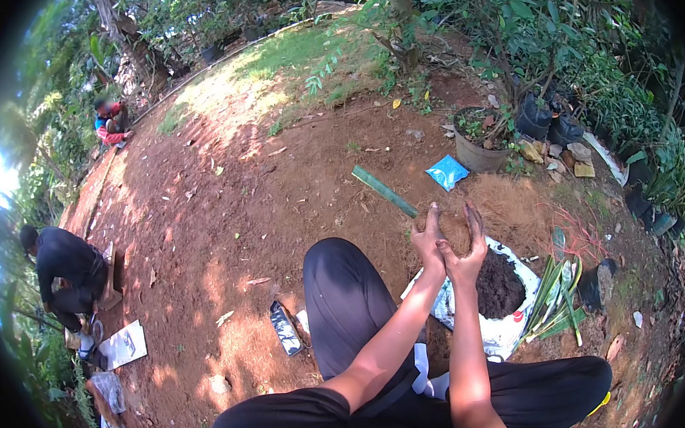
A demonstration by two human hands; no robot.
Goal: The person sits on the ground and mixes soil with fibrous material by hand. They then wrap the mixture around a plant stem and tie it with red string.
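My left hand point(429, 238) and my right hand point(465, 252) meet at the wrists and thumbs, palms facing, around a ball of brown fibre point(454, 228). Soil marks the fingers. Just beyond the left fingertips a green stem section point(385, 191) lies on the ground. Behind the hands rests a blue plastic packet point(447, 173). Dark soil point(498, 285) sits on an opened white plastic sack point(502, 329) beside and partly behind my right hand. Cut green leaves point(555, 301) lie to the right of the sack. Loose brown fibre point(506, 204) spreads over the ground beyond it.
A potted plant point(481, 152), stones point(580, 158) and black plant bags point(533, 117) line the right side. A phone point(286, 328) lies left of my knee. One person point(69, 272) sits at the far left; another point(111, 123) crouches farther off.
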